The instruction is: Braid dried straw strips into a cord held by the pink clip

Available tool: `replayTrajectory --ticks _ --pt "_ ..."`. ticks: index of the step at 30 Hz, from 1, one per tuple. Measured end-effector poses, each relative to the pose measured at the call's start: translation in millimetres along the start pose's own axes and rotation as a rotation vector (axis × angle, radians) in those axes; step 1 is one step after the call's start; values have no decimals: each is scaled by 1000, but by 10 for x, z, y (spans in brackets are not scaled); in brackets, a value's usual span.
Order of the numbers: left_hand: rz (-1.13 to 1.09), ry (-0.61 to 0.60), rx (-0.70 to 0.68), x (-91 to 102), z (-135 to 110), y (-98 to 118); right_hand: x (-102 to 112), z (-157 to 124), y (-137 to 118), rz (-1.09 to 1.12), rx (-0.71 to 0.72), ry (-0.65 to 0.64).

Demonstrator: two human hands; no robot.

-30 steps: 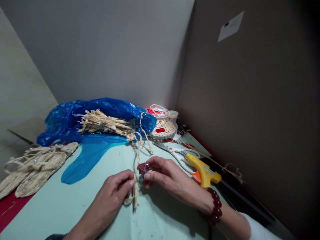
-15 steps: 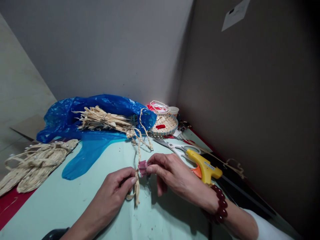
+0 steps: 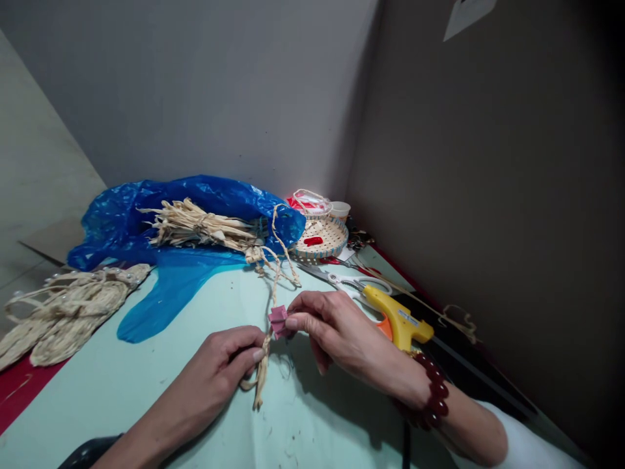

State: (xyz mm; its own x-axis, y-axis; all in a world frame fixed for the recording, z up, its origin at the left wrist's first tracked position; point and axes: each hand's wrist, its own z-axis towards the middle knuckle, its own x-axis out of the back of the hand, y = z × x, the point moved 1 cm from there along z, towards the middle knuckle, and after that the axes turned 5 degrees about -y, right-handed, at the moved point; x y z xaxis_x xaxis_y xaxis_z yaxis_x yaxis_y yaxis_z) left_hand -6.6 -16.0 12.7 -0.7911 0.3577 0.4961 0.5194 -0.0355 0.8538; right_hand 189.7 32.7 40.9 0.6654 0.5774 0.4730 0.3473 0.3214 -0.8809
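A thin braided straw cord [image 3: 275, 286] runs from the straw bundle toward me and ends in loose strands below my fingers. My left hand [image 3: 234, 358] pinches this cord near its loose end between thumb and fingers. A pink binder clip [image 3: 278, 322] sits against the cord just above that pinch. With thumb and fingers closed, my right hand [image 3: 332, 329] holds the clip from the right. Whether the clip's jaws bite the cord I cannot tell. A dark red bead bracelet [image 3: 432, 394] circles my right wrist.
Behind lies a straw bundle [image 3: 200, 225] on a blue plastic bag [image 3: 161, 280]. Woven straw soles [image 3: 78, 312] rest at the left. Right of centre are scissors [image 3: 336, 279], a yellow glue gun [image 3: 398, 319] and a round woven tray [image 3: 336, 244] holding a red item. Walls rise behind and right.
The loose cord end has swung slightly left below my left hand. My right hand still holds the clip beside the cord, and the view has tilted slightly down.
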Motion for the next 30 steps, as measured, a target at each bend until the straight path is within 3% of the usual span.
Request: replayTrajectory --ticks 5,13,20,25,30 --pt "-34 48 7 28 -4 2 14 10 26 -55 -3 19" --pt "-90 -91 -9 -12 -12 26 -22 -35 -53 -73 12 -22" --pt "-87 -118 25 6 -8 49 -18 -11 -74 -151 36 -39" --pt "-67 -92 35 40 -2 20 -43 30 -25 59 -20 -131" --pt "-117 -56 52 48 21 -43 -62 74 24 339 -109 -107"
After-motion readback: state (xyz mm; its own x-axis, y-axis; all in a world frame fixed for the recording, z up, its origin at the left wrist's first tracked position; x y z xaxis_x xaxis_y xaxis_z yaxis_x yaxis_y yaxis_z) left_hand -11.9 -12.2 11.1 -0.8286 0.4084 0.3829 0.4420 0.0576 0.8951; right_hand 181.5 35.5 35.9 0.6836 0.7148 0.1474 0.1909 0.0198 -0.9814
